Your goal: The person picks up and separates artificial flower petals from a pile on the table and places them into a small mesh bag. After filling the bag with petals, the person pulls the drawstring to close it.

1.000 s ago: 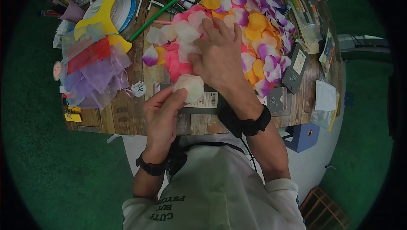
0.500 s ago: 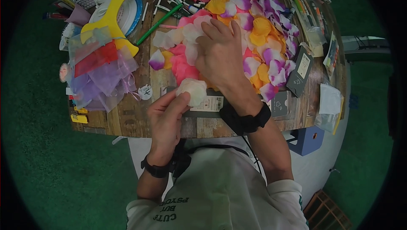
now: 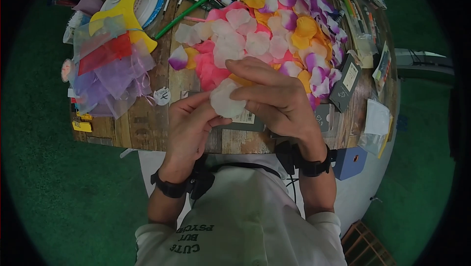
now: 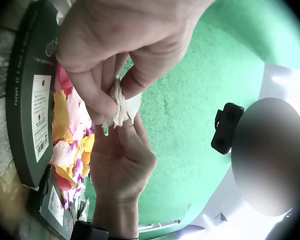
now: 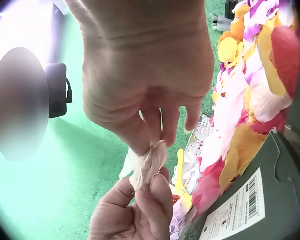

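Over the front of the table, my left hand (image 3: 189, 123) pinches a small stack of white fabric petals (image 3: 226, 100) between thumb and fingers. Thumb and fingertips of my right hand (image 3: 282, 96) pinch the stack's other side. Edge-on in the left wrist view, the layered petals (image 4: 119, 106) sit between the two hands, with one paler petal (image 4: 134, 106) standing out beside them. The right wrist view shows the same bunched petals (image 5: 151, 162) where the fingers of both hands meet. Behind the hands spreads a heap of pink, white, orange and purple petals (image 3: 257, 43).
Dark boxes (image 3: 346, 82) with white labels lie around the heap's near side. To the left are purple mesh bags (image 3: 117, 87), a yellow fan-shaped piece (image 3: 128, 15) and a green pen (image 3: 184, 15). Plastic packets (image 3: 375, 123) lie along the right edge.
My right hand has come from the petal heap down to the white petals in my left hand. The left hand stays nearly in place, still holding its stack.
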A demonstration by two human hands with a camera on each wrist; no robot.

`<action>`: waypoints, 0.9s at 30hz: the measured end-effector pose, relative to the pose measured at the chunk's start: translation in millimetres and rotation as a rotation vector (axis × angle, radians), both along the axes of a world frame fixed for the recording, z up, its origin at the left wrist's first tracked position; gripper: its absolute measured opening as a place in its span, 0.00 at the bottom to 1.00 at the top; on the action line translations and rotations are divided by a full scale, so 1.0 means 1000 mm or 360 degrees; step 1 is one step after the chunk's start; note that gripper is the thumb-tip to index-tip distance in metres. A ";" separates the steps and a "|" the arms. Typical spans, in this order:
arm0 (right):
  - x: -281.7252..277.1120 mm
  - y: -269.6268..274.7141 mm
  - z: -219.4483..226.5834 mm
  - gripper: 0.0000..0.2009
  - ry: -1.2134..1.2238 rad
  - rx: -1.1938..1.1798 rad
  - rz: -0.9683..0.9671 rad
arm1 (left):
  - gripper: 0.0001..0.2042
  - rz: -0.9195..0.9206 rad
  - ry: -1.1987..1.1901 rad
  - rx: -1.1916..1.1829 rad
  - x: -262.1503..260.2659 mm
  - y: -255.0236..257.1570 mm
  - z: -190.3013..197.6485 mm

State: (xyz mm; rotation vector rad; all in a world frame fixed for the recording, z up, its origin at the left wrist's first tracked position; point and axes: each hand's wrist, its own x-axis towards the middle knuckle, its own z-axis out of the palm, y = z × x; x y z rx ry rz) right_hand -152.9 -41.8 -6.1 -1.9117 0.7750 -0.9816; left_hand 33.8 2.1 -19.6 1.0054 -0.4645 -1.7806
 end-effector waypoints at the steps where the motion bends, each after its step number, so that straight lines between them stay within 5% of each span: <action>1: -0.001 0.001 0.000 0.14 0.0022 0.0055 0.0005 | 0.13 -0.0011 -0.0006 -0.0026 0.000 0.001 0.000; 14: -0.012 0.009 0.007 0.13 0.0261 0.0376 0.0010 | 0.14 -0.0151 -0.0196 -0.0078 -0.003 0.004 -0.002; 20: -0.015 0.014 0.012 0.14 0.0454 0.0235 -0.0057 | 0.14 -0.0214 0.0077 0.0059 -0.003 0.002 0.004; 22: -0.013 0.015 0.009 0.14 0.0516 0.0152 -0.0089 | 0.13 -0.0294 -0.0277 -0.0054 -0.006 0.002 0.006; 27: -0.012 0.015 0.004 0.14 0.0471 0.0165 -0.0093 | 0.12 -0.0263 -0.0349 -0.0056 -0.006 0.006 -0.004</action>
